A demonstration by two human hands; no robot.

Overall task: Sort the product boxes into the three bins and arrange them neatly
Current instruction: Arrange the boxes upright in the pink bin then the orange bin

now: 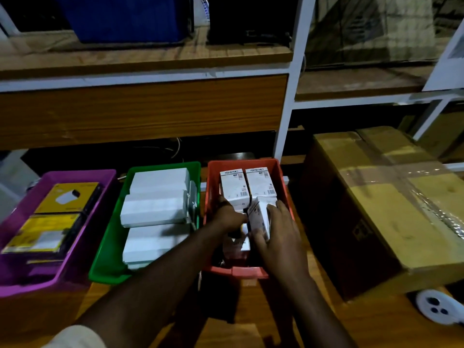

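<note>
Three bins stand side by side on the wooden table. The purple bin [82, 249] on the left holds yellow boxes [67, 198]. The green bin [105, 247] in the middle is packed with plain white boxes [155, 209]. The red bin [213, 194] holds small white boxes with barcodes [234, 184]. Both my hands are inside the red bin. My right hand [278, 237] grips a small white box [259, 217], tilted on its edge. My left hand [229, 216] presses against the same box from the left, fingers curled; the boxes under it are partly hidden.
A large taped cardboard carton [391, 204] stands right of the red bin. A white round device [437, 306] lies at its front corner. White shelving [286, 116] with wooden boards rises behind the bins, with a blue crate [125, 18] on the upper shelf.
</note>
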